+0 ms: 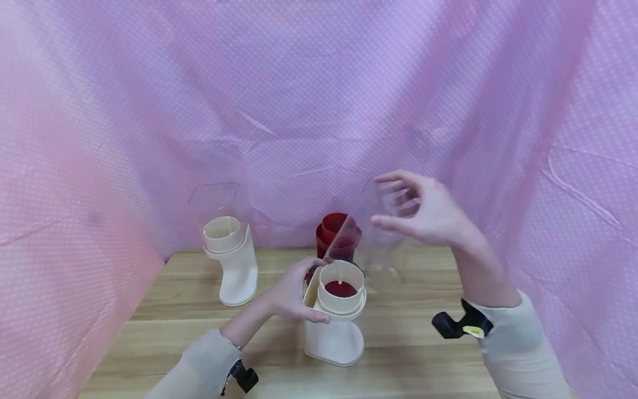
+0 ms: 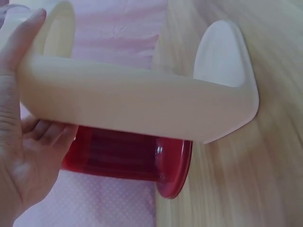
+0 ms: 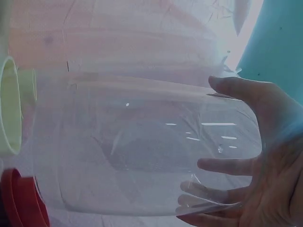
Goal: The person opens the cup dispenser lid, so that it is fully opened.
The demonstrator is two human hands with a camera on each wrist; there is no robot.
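My left hand grips the upper back of a cream plastic stand, thumb on one side and fingers on the other. The stand is upright on the table, its round collar facing up with a dark red disc inside. In the right wrist view my right hand holds a clear plastic container by its end, thumb and fingers spread round the wall. The container's other end is near the cream collar and a red one. In the head view that container tilts above and right of the stand.
A dark red stand is behind the cream one, partly seen through the clear container. At the back left is a second cream stand with a clear container on top. Pink sheeting surrounds the wooden table.
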